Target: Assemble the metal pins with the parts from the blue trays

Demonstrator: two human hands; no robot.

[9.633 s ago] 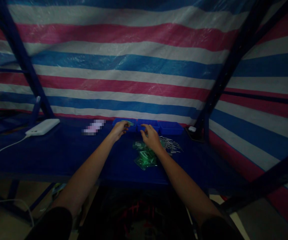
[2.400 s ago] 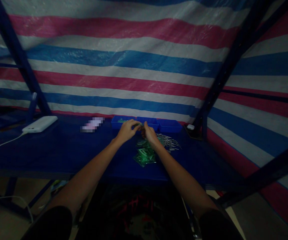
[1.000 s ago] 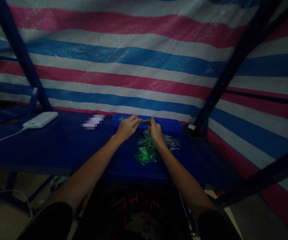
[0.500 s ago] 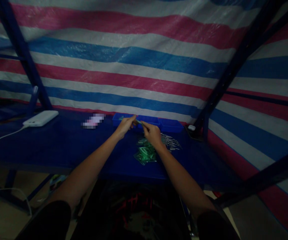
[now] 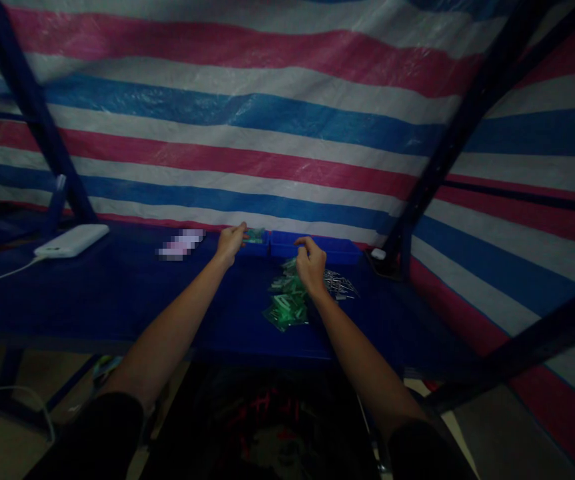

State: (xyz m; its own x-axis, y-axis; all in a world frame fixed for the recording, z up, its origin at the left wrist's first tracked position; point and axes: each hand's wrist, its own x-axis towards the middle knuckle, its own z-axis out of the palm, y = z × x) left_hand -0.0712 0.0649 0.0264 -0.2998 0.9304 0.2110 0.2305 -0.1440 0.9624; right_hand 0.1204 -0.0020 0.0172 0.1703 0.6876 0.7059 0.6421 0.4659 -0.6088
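My left hand (image 5: 230, 241) reaches over the leftmost of three small blue trays (image 5: 340, 252) at the back of the blue table, fingers pinched near a small green piece (image 5: 254, 234) in that tray. My right hand (image 5: 310, 264) hovers above a pile of green parts (image 5: 284, 308), its fingers curled; whether anything is in them is too dark to see. A heap of thin metal pins (image 5: 341, 285) lies just right of that hand.
A white power bank (image 5: 72, 241) with a white cable lies at the far left of the blue table (image 5: 117, 293). A small pink-white item (image 5: 177, 244) lies left of the trays, a small white object (image 5: 378, 254) by the dark frame post. A striped tarp hangs behind.
My hands were together over the middle tray, working on a small piece. They have parted: the left went to the leftmost tray, the right drew back over the green pile.
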